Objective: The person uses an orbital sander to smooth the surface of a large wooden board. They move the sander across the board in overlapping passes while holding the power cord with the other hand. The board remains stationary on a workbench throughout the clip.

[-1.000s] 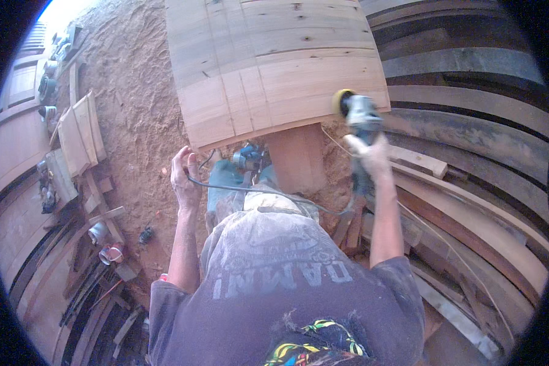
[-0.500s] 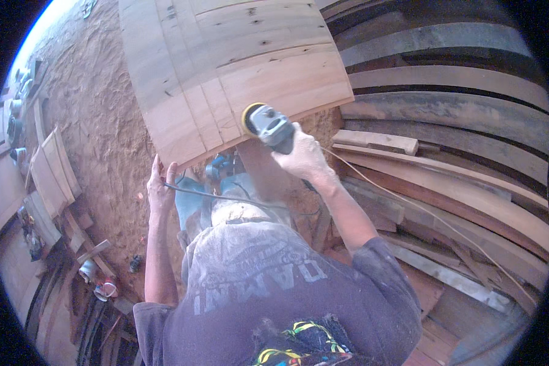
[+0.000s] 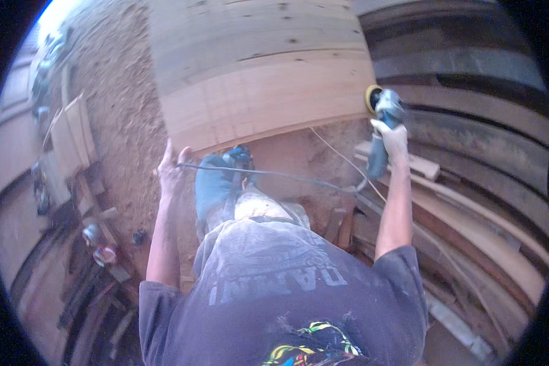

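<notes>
A wide panel of joined wooden boards (image 3: 256, 85) lies in front of me, with dark knots and cracks in its surface. My right hand (image 3: 394, 143) is wrapped round the handle of an angle grinder (image 3: 389, 107). The grinder's yellow-backed disc (image 3: 372, 99) is at the panel's right edge, near the close corner; whether it touches the wood is unclear. By the near left corner, my left hand (image 3: 173, 174) holds the grinder's dark power cord (image 3: 268, 175), which stretches across in front of my body. The left index finger points up beside the panel.
Long planks (image 3: 470, 125) are stacked along the right, with a short wooden block (image 3: 424, 166) on top. A pale cord (image 3: 341, 155) runs over them. Bare earth (image 3: 119, 122) lies to the left, with wood offcuts (image 3: 73, 134) beyond and a small white-and-red object (image 3: 105, 255).
My right hand has carried the grinder rightward, from the middle of the panel's near edge to its right edge. The dark cord is now drawn out longer between my hands. The view has shifted slightly.
</notes>
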Demonstrator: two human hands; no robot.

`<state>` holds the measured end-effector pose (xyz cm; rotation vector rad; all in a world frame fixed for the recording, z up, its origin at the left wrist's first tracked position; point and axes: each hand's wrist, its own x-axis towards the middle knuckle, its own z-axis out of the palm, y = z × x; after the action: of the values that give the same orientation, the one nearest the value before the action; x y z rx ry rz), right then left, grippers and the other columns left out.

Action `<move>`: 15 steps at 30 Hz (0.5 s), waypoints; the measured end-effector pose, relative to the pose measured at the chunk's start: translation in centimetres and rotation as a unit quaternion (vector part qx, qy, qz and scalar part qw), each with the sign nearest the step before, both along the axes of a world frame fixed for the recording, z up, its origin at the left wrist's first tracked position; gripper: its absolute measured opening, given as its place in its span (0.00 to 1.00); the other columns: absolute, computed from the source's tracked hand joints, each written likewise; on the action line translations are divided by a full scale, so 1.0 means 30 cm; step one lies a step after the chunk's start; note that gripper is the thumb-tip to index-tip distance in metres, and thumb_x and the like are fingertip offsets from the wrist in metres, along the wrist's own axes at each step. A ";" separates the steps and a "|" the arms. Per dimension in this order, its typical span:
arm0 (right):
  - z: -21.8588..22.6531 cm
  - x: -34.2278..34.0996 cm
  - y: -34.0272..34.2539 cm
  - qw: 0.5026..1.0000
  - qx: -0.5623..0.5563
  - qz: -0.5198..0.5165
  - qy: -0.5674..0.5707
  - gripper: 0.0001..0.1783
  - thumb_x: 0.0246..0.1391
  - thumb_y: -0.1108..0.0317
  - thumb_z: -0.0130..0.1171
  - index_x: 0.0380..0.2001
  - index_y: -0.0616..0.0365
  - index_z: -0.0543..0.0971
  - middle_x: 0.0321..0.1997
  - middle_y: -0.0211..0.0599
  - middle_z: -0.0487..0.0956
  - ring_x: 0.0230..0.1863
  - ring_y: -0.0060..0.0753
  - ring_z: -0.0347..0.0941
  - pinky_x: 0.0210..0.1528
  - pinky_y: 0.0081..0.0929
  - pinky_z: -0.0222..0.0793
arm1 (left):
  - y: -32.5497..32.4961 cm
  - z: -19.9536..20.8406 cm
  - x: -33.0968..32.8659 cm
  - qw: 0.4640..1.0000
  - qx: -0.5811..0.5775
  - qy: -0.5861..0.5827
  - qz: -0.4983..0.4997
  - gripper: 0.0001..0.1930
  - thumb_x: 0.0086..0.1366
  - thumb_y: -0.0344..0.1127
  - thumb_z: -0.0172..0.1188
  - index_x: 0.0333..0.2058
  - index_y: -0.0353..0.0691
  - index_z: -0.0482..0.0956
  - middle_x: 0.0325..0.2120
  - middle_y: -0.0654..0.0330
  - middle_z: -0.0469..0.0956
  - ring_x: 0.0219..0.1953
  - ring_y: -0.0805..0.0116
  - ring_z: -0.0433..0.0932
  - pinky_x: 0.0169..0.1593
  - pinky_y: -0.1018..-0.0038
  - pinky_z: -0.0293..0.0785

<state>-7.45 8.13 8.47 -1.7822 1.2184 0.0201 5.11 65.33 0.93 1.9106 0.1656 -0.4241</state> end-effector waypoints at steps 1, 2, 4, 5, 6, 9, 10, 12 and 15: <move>0.039 0.012 0.046 1.000 -0.004 0.016 -0.004 0.15 0.51 0.61 0.82 0.36 0.58 0.88 0.31 0.36 0.88 0.29 0.31 0.85 0.38 0.39 0.83 | -0.015 0.017 0.004 1.000 0.020 0.019 0.002 0.35 0.80 0.43 0.70 0.79 0.40 0.69 0.45 0.59 0.90 0.40 0.70 0.86 0.47 0.70 0.85; 0.019 0.004 0.087 0.997 -0.043 0.053 0.033 0.17 0.51 0.61 0.81 0.39 0.59 0.88 0.33 0.37 0.88 0.31 0.32 0.86 0.41 0.40 0.84 | -0.038 0.048 0.014 0.998 0.036 0.041 -0.007 0.36 0.80 0.44 0.71 0.79 0.41 0.69 0.44 0.59 0.90 0.40 0.70 0.86 0.48 0.69 0.85; 0.023 0.035 0.222 0.987 -0.077 0.132 0.054 0.21 0.52 0.60 0.81 0.44 0.62 0.88 0.38 0.40 0.90 0.38 0.36 0.89 0.46 0.42 0.86 | 0.000 0.030 0.021 0.997 0.043 0.054 -0.025 0.37 0.78 0.44 0.72 0.80 0.42 0.69 0.43 0.59 0.90 0.40 0.70 0.86 0.48 0.69 0.85; 0.051 0.099 0.365 0.981 -0.068 0.177 0.039 0.24 0.52 0.59 0.80 0.46 0.63 0.88 0.40 0.42 0.91 0.42 0.40 0.90 0.49 0.43 0.86 | 0.046 -0.035 0.012 0.998 0.039 0.043 -0.033 0.38 0.78 0.44 0.73 0.80 0.43 0.68 0.43 0.59 0.90 0.40 0.71 0.86 0.48 0.69 0.85; 0.096 0.169 0.512 0.973 -0.066 0.220 0.036 0.25 0.52 0.58 0.80 0.48 0.64 0.86 0.43 0.46 0.91 0.46 0.44 0.91 0.52 0.44 0.86 | 0.091 -0.089 0.007 0.998 0.034 0.038 -0.045 0.39 0.77 0.44 0.73 0.81 0.44 0.67 0.42 0.58 0.90 0.40 0.72 0.86 0.47 0.69 0.85; 0.086 0.320 0.889 0.937 -0.046 0.335 0.086 0.40 0.52 0.54 0.81 0.62 0.65 0.76 0.52 0.62 0.89 0.58 0.60 0.88 0.61 0.50 0.83 | 0.140 -0.150 0.030 0.994 0.036 0.012 -0.105 0.41 0.77 0.43 0.74 0.81 0.44 0.66 0.46 0.57 0.91 0.38 0.73 0.86 0.42 0.71 0.85; 0.071 0.358 0.987 0.916 -0.044 0.396 0.057 0.37 0.53 0.55 0.79 0.59 0.64 0.75 0.50 0.66 0.89 0.56 0.67 0.88 0.60 0.55 0.83 | 0.140 -0.151 0.032 0.994 0.017 0.032 -0.101 0.41 0.77 0.43 0.74 0.81 0.44 0.66 0.48 0.56 0.91 0.38 0.74 0.85 0.40 0.72 0.85; 0.026 0.396 1.121 0.902 -0.060 0.424 0.055 0.34 0.54 0.58 0.77 0.58 0.62 0.74 0.48 0.67 0.88 0.54 0.70 0.87 0.59 0.57 0.83 | 0.119 -0.091 0.050 0.992 -0.004 0.076 -0.097 0.40 0.77 0.43 0.74 0.81 0.45 0.66 0.50 0.56 0.91 0.38 0.75 0.85 0.39 0.73 0.84; 0.060 0.412 1.080 0.911 -0.081 0.396 0.081 0.31 0.55 0.59 0.76 0.56 0.61 0.74 0.46 0.65 0.89 0.54 0.71 0.87 0.58 0.58 0.83 | 0.118 -0.093 0.068 0.993 -0.007 0.081 -0.084 0.37 0.77 0.41 0.73 0.80 0.48 0.70 0.51 0.56 0.91 0.38 0.76 0.85 0.38 0.73 0.84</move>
<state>4.91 40.53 10.27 -2.3502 0.5339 0.5580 7.15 68.87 -1.85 1.8821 0.1088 -0.6933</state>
